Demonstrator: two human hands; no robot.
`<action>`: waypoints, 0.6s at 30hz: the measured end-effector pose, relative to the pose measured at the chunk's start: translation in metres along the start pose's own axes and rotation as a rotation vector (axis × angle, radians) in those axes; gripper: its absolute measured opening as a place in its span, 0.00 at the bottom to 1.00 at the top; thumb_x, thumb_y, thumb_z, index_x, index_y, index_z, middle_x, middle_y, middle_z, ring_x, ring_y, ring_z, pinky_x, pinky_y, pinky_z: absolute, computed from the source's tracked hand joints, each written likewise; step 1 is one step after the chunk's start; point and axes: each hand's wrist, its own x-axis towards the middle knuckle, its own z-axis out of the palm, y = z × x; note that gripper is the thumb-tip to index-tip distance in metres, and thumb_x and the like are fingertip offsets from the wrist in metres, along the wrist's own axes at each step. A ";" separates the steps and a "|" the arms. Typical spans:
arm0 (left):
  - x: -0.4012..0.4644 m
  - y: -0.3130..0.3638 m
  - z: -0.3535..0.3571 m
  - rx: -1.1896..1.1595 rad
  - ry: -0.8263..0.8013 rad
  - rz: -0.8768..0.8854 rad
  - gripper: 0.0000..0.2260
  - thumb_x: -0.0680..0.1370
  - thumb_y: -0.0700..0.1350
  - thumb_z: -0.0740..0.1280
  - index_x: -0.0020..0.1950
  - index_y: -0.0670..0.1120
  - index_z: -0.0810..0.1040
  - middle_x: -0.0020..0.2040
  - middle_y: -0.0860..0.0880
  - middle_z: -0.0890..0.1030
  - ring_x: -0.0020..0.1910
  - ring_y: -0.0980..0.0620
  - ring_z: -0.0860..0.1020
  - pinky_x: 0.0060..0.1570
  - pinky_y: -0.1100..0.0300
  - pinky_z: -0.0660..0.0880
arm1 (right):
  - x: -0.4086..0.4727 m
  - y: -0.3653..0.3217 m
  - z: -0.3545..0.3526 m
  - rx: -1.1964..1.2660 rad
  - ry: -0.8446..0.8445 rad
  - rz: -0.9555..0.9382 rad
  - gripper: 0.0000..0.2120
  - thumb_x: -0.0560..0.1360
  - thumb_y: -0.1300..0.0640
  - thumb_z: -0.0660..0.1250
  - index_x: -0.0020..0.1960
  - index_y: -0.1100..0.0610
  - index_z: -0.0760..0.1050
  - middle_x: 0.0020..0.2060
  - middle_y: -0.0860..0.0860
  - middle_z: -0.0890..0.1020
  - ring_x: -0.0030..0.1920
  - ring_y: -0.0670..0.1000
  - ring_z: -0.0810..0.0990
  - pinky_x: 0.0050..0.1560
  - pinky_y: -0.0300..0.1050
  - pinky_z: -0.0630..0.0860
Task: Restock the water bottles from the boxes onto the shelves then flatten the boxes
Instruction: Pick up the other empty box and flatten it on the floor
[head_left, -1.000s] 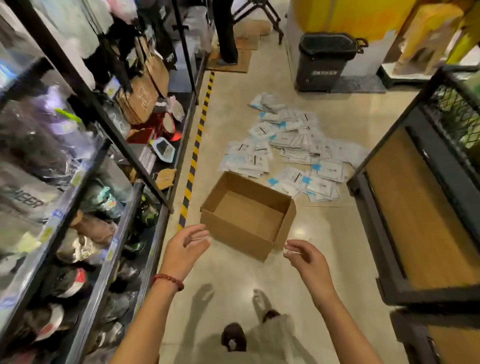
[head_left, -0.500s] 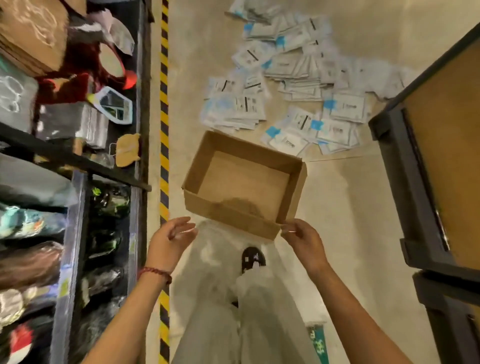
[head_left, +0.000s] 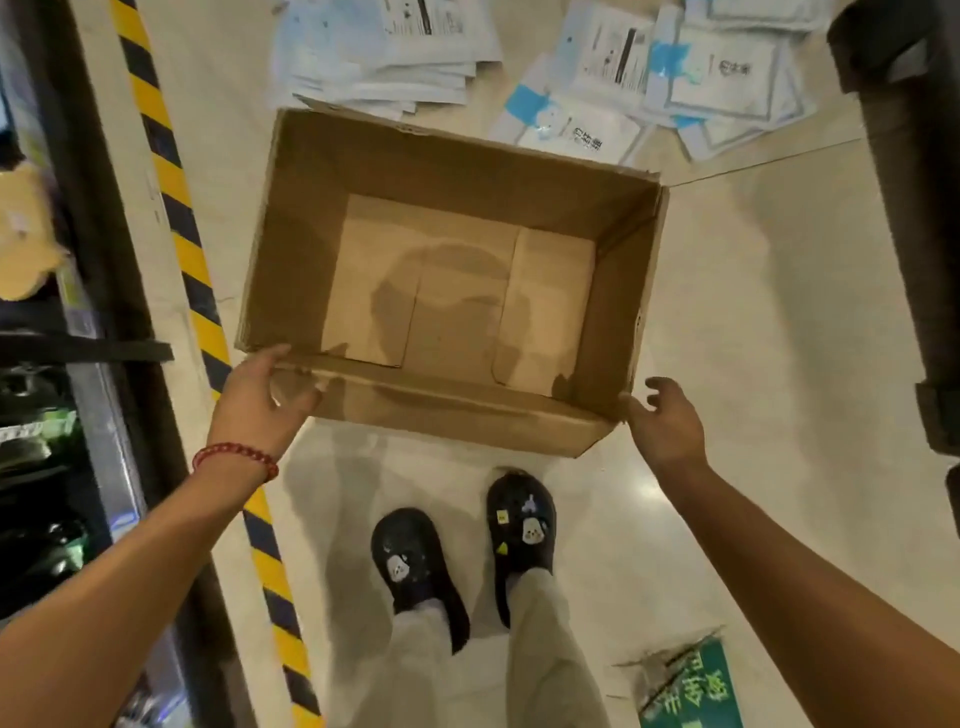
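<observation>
The box (head_left: 457, 291) sits empty on the floor (head_left: 727, 312) — left hand (head_left: 254, 400) pinching its near-left corner. Right hand (head_left: 665, 426), fingers spread and gripping nothing, is at the near-right corner; it should grip before lifting.

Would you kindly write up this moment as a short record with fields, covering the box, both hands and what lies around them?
box: cardboard box, open at the top, nothing inside, standing on the floor
left hand: left hand on the box's near left corner, fingers over the rim
right hand: right hand open, at the near right corner; contact unclear
floor beyond box: pile of white and blue packets
floor left of box: yellow and black striped tape along the shelves
feet: black shoes just behind the box
bottles: none visible
</observation>
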 end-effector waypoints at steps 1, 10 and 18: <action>0.009 0.001 0.007 0.069 -0.018 0.065 0.23 0.75 0.44 0.70 0.68 0.42 0.70 0.66 0.41 0.73 0.65 0.42 0.70 0.64 0.49 0.67 | 0.008 0.001 0.005 -0.014 -0.001 0.019 0.24 0.79 0.51 0.61 0.70 0.62 0.64 0.64 0.61 0.74 0.62 0.61 0.73 0.58 0.50 0.71; 0.038 0.009 0.081 0.252 -0.275 0.213 0.15 0.76 0.58 0.62 0.58 0.54 0.80 0.58 0.52 0.81 0.61 0.51 0.74 0.73 0.47 0.52 | 0.042 0.021 0.042 -0.119 0.115 -0.056 0.14 0.80 0.60 0.56 0.64 0.59 0.71 0.53 0.58 0.80 0.53 0.61 0.78 0.45 0.44 0.69; 0.032 -0.008 0.104 0.254 -0.140 0.246 0.14 0.76 0.60 0.62 0.53 0.56 0.82 0.56 0.54 0.82 0.62 0.51 0.73 0.73 0.49 0.43 | 0.042 0.032 0.056 -0.112 0.230 -0.136 0.11 0.79 0.62 0.56 0.58 0.60 0.74 0.43 0.55 0.78 0.45 0.58 0.76 0.42 0.45 0.68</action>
